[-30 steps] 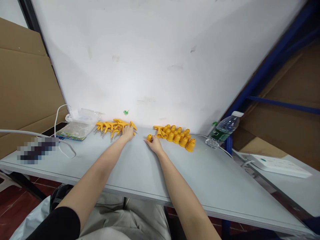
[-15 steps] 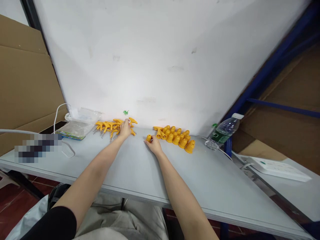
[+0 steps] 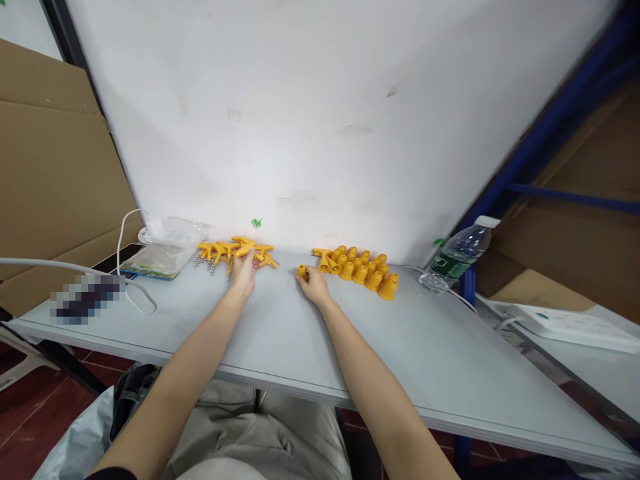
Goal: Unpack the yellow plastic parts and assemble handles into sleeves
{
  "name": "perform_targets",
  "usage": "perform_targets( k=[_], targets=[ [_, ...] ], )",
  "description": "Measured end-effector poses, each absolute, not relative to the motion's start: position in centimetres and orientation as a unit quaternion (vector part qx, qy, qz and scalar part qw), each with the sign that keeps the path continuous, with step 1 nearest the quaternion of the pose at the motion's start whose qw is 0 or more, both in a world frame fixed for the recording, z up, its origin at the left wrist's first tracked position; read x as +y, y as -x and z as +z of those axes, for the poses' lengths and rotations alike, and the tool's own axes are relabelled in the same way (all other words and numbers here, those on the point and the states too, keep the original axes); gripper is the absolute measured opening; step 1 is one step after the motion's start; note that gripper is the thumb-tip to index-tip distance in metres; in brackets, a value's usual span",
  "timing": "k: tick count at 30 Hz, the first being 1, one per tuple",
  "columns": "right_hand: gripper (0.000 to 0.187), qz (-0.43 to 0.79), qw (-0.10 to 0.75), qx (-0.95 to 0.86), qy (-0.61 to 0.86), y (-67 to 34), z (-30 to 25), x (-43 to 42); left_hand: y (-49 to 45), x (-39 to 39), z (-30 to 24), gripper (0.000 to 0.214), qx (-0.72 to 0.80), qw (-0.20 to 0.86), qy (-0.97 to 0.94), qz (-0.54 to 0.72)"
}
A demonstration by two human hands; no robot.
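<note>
Pinching a small yellow cone-shaped piece between thumb and fingers, the right hand lies low at the grey table, while the left hand grasps a yellow T-shaped handle beside a cluster of yellow-handled metal spirals. Just beyond the right hand stand rows of yellow cups; farther out are a clear plastic bag, left, and a water bottle, right.

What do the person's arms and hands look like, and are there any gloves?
No gloves: the left hand and right hand are bare. A bit of black sleeve shows on the left arm; the right arm shows no sleeve.
</note>
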State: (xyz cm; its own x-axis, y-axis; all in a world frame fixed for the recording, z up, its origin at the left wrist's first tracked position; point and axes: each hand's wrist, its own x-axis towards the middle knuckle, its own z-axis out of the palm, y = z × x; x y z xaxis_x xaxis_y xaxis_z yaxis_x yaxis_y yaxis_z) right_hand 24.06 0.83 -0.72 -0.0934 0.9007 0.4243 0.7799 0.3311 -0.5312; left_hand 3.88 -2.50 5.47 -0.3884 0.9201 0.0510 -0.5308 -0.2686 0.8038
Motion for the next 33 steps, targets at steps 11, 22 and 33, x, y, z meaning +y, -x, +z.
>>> perform_targets(
  k=[11,22,33],
  targets=[
    [0.029,0.077,0.363,-0.811,0.452,-22.8,1.7,-1.2,-3.5,-3.2,5.6,0.023,0.345,0.524,-0.268,0.731],
    [0.031,0.117,0.371,-0.841,0.376,-21.4,3.0,-2.8,-3.3,-3.3,6.0,0.035,0.343,0.52,-0.264,0.737],
    [0.028,0.155,0.458,-0.796,0.363,-21.1,3.2,-3.3,-3.4,-3.4,5.6,0.031,0.375,0.462,-0.326,0.734]
  ],
)
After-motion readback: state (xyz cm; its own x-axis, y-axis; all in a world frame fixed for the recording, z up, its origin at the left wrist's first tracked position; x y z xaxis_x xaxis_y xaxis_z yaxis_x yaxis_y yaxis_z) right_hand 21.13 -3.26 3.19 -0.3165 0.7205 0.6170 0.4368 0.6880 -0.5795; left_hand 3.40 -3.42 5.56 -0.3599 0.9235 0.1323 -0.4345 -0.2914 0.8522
